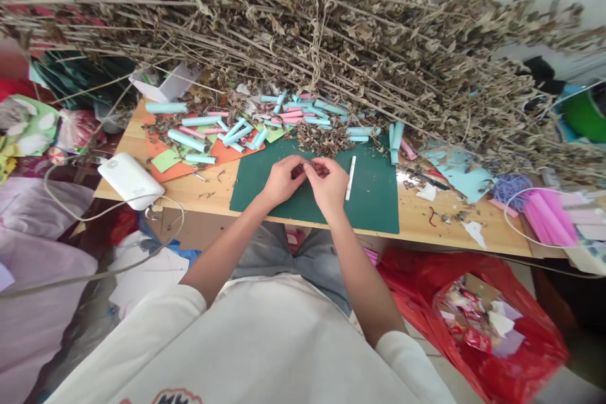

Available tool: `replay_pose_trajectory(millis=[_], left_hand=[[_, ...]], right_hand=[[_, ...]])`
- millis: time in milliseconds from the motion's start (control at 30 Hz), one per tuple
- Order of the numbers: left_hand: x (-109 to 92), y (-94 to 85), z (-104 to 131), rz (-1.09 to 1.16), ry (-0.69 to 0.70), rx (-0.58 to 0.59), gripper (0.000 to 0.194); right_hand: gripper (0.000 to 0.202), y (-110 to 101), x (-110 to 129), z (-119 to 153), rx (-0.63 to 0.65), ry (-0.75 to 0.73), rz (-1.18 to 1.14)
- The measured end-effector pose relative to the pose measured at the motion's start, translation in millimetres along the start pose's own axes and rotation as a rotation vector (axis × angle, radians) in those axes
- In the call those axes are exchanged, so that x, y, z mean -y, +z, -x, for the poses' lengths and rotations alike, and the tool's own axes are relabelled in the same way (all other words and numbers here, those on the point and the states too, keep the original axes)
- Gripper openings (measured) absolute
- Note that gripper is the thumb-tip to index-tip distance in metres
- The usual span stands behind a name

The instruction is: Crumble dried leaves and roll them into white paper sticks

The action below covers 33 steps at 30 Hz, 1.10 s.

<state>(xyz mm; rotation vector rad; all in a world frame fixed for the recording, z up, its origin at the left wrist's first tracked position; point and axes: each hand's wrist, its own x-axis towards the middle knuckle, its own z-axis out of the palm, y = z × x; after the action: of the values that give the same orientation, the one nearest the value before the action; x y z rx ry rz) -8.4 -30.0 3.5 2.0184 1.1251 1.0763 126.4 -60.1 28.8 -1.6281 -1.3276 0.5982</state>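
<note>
My left hand (284,181) and my right hand (329,184) meet over the green mat (374,202), fingertips pinched close together. Between them is a little dark, dry matter, too small to make out well. Just beyond the fingers lies a heap of crumbled dry leaves (322,139). A white stick (351,178) rests on the mat to the right of my right hand. Rolled blue paper tubes (187,140) and pink paper tubes (290,115) lie scattered behind and to the left of the mat.
Long bundles of dried stalks (284,25) cover the table's back. A white power bank (131,180) with a cable sits at the left edge. Blue paper (461,170), a pen and scraps lie at the right. Below hangs a red bag (534,328) of litter.
</note>
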Motion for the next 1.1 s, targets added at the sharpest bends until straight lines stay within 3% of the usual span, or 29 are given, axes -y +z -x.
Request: replay_pose_trajectory(millis=[233, 500, 1000, 1100], left_hand=[[-3.1, -0.4, -0.8, 0.038, -0.015, 0.006, 0.010], [-0.8, 0.2, -0.4, 0.055, -0.022, 0.007, 0.010], [-4.6, -0.9, -0.4, 0.083, -0.032, 0.028, 0.014], [-5.0, -1.6, -0.5, 0.057, -0.020, 0.009, 0.012]], right_hand=[[0.021, -1.1, -3.7, 3.7, -0.020, -0.010, -0.196], [0.020, -14.0, -4.9, -2.2, 0.108, -0.141, -0.072], [0.017, -24.9, -0.6, -4.9, 0.068, -0.271, 0.060], [0.015, -27.2, 1.8, -5.4, 0.097, -0.356, 0.118]])
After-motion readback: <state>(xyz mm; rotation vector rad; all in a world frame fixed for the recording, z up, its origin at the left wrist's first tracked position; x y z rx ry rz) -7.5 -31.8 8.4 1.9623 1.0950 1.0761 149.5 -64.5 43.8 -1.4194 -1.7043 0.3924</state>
